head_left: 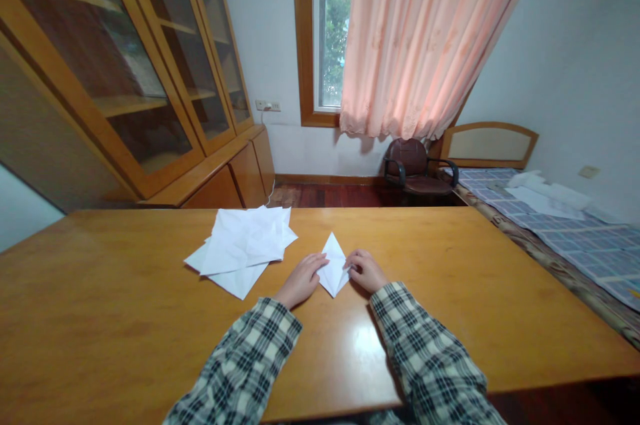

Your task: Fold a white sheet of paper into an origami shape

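Note:
A white sheet of folded paper (333,267), diamond-shaped with one point away from me, lies on the wooden table in front of me. Crease lines run across its middle. My left hand (304,278) grips its left corner, with the fingertips resting on top of the paper. At the right corner, my right hand (367,269) pinches the edge between thumb and curled fingers. Parts of both side corners are hidden under the fingers.
Left of my hands, a loose pile of white paper sheets (245,245) lies on the wooden table (125,318). Beyond the table stand a glass-fronted cabinet (200,145), a brown armchair (413,168) and, to the right, a bed (550,231) with papers on it.

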Demonstrator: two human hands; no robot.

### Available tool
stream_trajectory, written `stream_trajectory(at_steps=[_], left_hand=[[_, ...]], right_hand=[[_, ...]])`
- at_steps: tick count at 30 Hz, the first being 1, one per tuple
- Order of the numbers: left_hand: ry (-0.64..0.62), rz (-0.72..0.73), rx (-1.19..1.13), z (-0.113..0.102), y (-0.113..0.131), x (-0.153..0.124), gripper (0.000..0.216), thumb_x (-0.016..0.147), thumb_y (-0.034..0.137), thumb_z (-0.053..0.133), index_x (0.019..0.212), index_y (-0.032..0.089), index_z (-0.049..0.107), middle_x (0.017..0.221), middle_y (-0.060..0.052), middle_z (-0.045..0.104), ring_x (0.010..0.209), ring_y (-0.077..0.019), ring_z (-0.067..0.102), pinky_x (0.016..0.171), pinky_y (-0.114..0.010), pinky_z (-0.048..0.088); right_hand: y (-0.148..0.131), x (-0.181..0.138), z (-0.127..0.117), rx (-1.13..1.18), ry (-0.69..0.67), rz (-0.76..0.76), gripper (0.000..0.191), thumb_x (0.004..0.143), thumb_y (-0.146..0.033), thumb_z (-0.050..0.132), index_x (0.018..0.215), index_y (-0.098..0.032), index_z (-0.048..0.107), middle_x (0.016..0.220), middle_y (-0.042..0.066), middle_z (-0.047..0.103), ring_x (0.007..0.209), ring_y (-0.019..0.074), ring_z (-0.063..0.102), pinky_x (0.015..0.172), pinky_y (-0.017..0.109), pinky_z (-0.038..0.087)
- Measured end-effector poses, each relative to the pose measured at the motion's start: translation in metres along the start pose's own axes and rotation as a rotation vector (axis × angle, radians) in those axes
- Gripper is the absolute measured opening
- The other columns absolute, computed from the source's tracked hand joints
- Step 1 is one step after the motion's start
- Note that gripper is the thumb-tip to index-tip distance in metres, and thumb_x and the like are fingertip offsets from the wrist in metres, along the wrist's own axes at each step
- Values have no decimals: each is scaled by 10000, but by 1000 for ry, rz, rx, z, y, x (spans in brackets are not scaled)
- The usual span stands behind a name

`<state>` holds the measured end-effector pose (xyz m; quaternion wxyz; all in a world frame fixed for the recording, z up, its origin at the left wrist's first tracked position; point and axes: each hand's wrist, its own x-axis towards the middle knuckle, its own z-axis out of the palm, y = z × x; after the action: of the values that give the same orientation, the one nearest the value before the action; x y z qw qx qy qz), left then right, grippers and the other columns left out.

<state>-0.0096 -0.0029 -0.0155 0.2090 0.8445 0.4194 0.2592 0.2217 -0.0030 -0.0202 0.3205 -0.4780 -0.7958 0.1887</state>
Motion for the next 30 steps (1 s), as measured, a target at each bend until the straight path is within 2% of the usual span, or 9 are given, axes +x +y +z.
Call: stream_trajectory(at_steps=[9,15,19,23,30], left_hand=[[-40,20,-26,-3,-4,-1,438,809,76,410,1191,203,585,1347,-64,516,1269,-186,423,1107,-446,305],[-52,-17,-93,-11,-1,0,336,909,336,425,1160,205,606,1289,-78,567,1229,-195,467,1082,-440,328],[-64,-12,-114,-12,-2,-1,440,806,458,590,1178,223,595,1300,-83,554,1243,-228,452,1078,-440,325],[-42,-13,-105,-9,-6,-2,510,752,450,656,1202,223,576,1304,-89,547,1239,-236,458,1074,-432,333],[53,-26,-87,-6,-6,1,306,806,239,579,1108,204,619,1195,-86,615,1134,-215,543,1022,-401,398]], right_hand=[[4,-2,-5,-13,-55,2,234,714,-61,605,842,-215,726,971,58,643,935,193,559,864,350,420],[5,-1,-5,22,-24,21,120,767,-137,633,798,-207,725,933,59,674,905,190,585,854,346,431],[4,-1,-6,21,-14,39,102,796,-172,618,795,-198,717,910,60,685,889,187,593,846,338,434],[3,-1,-6,3,-4,48,107,807,-175,601,800,-191,706,893,55,687,877,182,597,841,326,432],[1,-1,-6,-60,10,73,122,833,-212,564,809,-187,682,820,47,676,821,185,588,775,304,432]])
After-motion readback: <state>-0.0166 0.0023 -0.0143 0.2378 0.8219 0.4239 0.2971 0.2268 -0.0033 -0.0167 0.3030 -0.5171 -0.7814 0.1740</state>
